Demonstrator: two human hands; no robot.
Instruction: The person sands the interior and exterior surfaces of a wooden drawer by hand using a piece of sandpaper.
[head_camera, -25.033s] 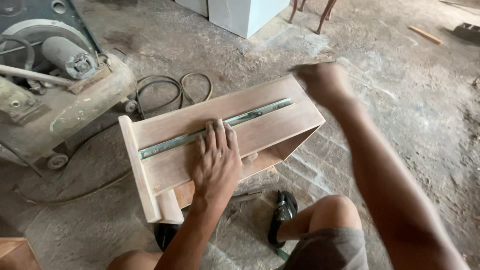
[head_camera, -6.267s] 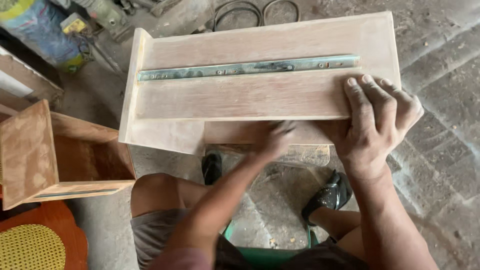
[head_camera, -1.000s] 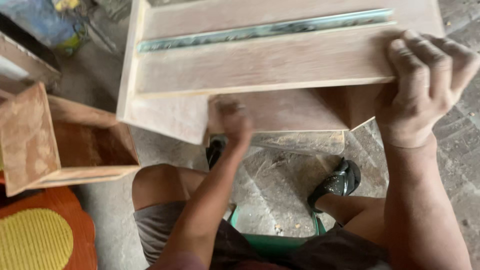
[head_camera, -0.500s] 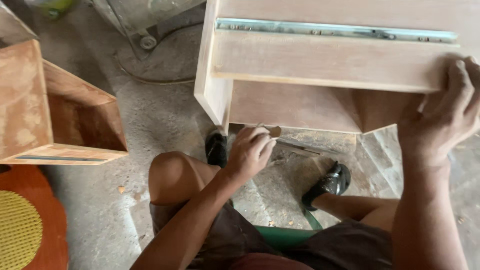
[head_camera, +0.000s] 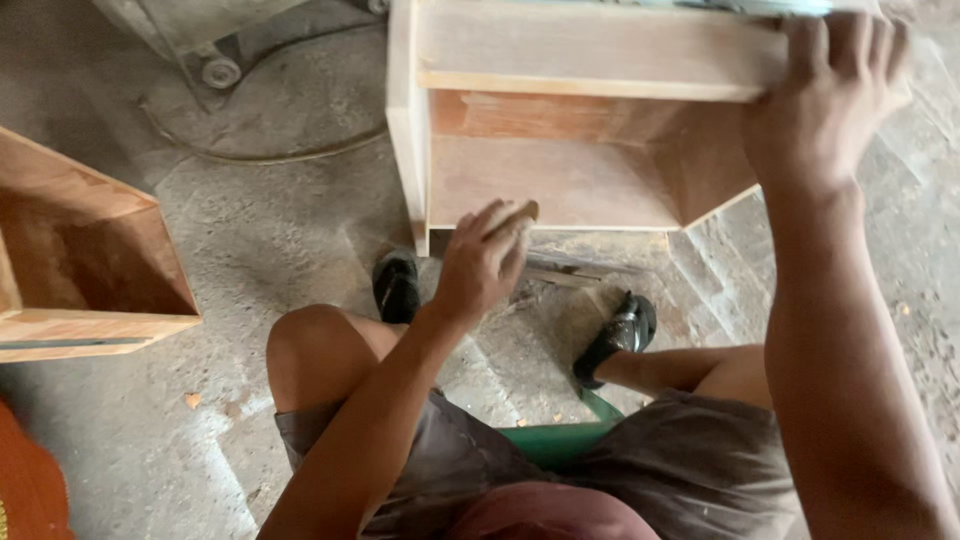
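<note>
The wooden drawer box (head_camera: 560, 180) stands on the concrete floor (head_camera: 250, 240) in front of the seated person's knees, its open side toward them. The right hand (head_camera: 825, 95) clamps its grip over the box's upper right edge, beside a metal slide rail (head_camera: 760, 6). The left hand (head_camera: 485, 262), at the box's lower front edge, closes on a small tan piece, perhaps sandpaper. Another wooden box (head_camera: 80, 265) lies well apart, left.

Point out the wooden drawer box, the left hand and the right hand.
wooden drawer box (head_camera: 560, 180), head view, on its inner panel.
left hand (head_camera: 480, 262), head view, on the back of the hand.
right hand (head_camera: 815, 105), head view, on the back of the hand, gripping the box's top edge.
</note>
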